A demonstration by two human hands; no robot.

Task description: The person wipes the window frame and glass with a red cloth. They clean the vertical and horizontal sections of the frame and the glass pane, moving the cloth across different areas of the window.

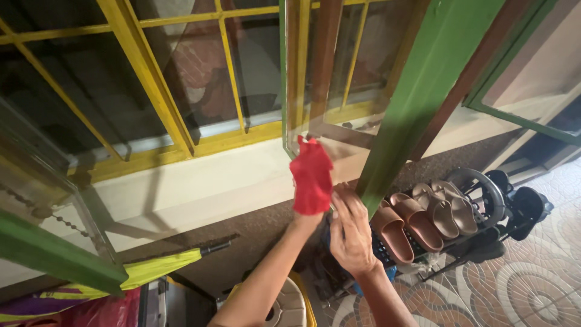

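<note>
At 4 o'clock from the hands, a dark shoe rack (484, 236) holds at least 4 tan slide sandals (417, 221) standing on edge in a row, toes up toward the wall. Just right of them, at 3 o'clock, sit a few black shoes (526, 206) with rounded toes. At the bottom edge, around 6 o'clock, a pale plastic stool top (284, 309) shows beside something yellow; what is under it is hidden.

The left arm rises from the bottom centre toward 12 o'clock. The left hand (310, 209) is almost wholly covered by a red cloth (311, 175), which it grips and presses against the lower corner of an open window sash. The right hand (351, 233) sits just beside it at 4 o'clock, back toward the camera, fingers (345, 203) stretched up to the lower edge of the green sash frame (423, 91); whether it grips the frame or only rests against it, I cannot tell.

The red cloth is bright, plain and crumpled, bunched into an upright lump with a ragged top, lying against the glass pane (339, 79) near its bottom corner.

At 10 o'clock, fixed windows with yellow bars (145, 66) stand above a cream sill (206, 181). At 8 o'clock lies a folded yellow umbrella (151, 272) with a black tip. Patterned floor tiles (532, 284) fill the area at 4 o'clock.
</note>
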